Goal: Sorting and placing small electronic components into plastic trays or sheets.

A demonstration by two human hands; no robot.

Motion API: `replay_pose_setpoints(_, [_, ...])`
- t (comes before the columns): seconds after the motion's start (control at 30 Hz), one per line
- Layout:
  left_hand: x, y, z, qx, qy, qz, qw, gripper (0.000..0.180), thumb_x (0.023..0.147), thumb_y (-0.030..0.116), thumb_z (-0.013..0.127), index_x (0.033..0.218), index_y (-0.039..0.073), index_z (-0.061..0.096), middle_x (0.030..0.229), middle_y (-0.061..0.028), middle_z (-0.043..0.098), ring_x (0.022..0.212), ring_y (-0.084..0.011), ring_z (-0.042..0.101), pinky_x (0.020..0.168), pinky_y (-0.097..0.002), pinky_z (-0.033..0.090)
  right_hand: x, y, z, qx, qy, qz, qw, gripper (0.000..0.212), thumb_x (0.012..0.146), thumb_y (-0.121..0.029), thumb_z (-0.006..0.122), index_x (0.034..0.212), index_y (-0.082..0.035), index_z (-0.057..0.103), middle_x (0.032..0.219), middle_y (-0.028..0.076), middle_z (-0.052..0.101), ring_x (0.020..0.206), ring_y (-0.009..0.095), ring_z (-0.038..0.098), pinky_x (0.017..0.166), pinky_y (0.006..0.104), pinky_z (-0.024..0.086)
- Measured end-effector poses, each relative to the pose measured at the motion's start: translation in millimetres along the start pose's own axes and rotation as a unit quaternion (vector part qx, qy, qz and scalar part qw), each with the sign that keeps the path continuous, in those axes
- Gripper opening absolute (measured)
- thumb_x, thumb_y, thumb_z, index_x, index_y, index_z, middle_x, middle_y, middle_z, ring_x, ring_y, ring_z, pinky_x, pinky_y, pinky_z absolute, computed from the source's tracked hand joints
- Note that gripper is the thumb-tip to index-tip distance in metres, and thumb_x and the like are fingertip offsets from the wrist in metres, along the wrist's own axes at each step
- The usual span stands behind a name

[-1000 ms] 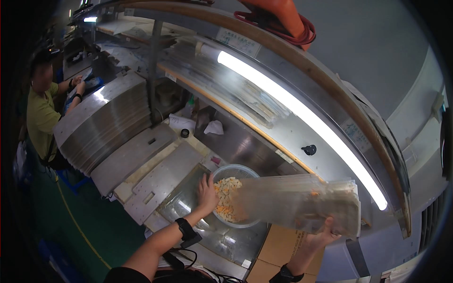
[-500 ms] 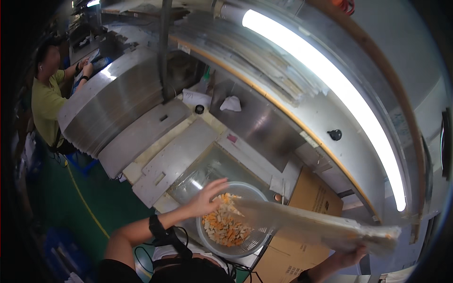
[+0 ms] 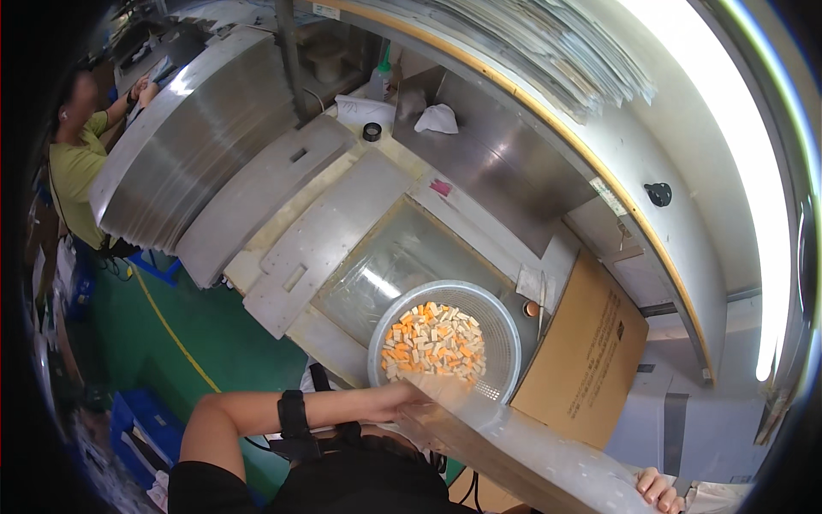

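Observation:
A long clear plastic bag (image 3: 531,450) stretches between my hands, slanting from the basket's near rim down to the lower right. My left hand (image 3: 394,401) is closed on its left end, fingers partly hidden by the plastic. At the other end, the curled fingers of my right hand (image 3: 659,490) grip the bag's edge. A round grey perforated plastic basket (image 3: 503,343) stands just beyond the bag on the bench. Small orange and cream rectangular pieces (image 3: 432,338) fill its bottom. The bag's left end overlaps the basket's near side and hides part of it.
A cardboard sheet (image 3: 591,360) leans right of the basket. Behind are a glass-like panel (image 3: 402,248), black tape roll (image 3: 372,131), white cloth (image 3: 437,119) and green-capped bottle (image 3: 382,77). A shelf edge (image 3: 548,111) runs overhead. Far left sits a co-worker (image 3: 77,171).
My left hand, earlier with fingers spread over the basket, has come nearer me and closed on the bag. The bag has swung lower and toward me. The view has shifted.

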State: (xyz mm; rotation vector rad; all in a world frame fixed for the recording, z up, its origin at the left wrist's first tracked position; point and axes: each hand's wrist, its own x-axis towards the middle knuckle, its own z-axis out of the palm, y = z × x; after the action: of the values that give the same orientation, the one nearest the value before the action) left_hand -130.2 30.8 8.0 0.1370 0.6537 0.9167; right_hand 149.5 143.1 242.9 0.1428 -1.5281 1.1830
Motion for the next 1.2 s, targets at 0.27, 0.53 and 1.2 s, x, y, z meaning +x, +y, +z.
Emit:
replay_pose_setpoints(0.27, [-3.7,42.2,43.3,-0.167,-0.007,-0.05,0.985,0.037,0.078,0.018,0.043,0.111,0.002,0.038,0.11,-0.0091,0.041,0.099,-0.0191,0.04,0.081,-0.0313,0.037,-5.5,-2.3,-12.7,-0.024,0.028,0.004,0.999,0.025,0.08,-0.021,0.041,0.1,-0.008,0.047,0.094,0.009,0.051,0.073,0.025,0.049,0.066,0.037,0.04])
replay_pose_setpoints(0.53, [-7.7,37.1,22.9,-0.246,-0.192,0.065,0.948,0.063,0.07,0.032,0.047,0.123,0.006,0.026,0.117,-0.0094,0.037,0.101,-0.0215,0.04,0.086,-0.0346,0.032,-5.3,7.6,-17.7,-0.024,0.049,0.004,0.999,0.024,0.08,-0.021,0.041,0.1,-0.008,0.047,0.094,0.009,0.051,0.073,0.025,0.049,0.066,0.0368,0.04])
replay_pose_setpoints(1.2, [-12.9,39.6,33.0,-0.142,-0.122,0.107,0.976,0.073,0.068,0.023,0.049,0.127,0.007,0.01,0.13,-0.0104,0.02,0.118,-0.0219,0.022,0.098,-0.0336,0.014,-12.7,7.9,-15.9,-0.047,0.111,0.003,0.993,0.024,0.08,-0.021,0.042,0.099,-0.007,0.047,0.094,0.009,0.051,0.074,0.025,0.049,0.066,0.0365,0.04])
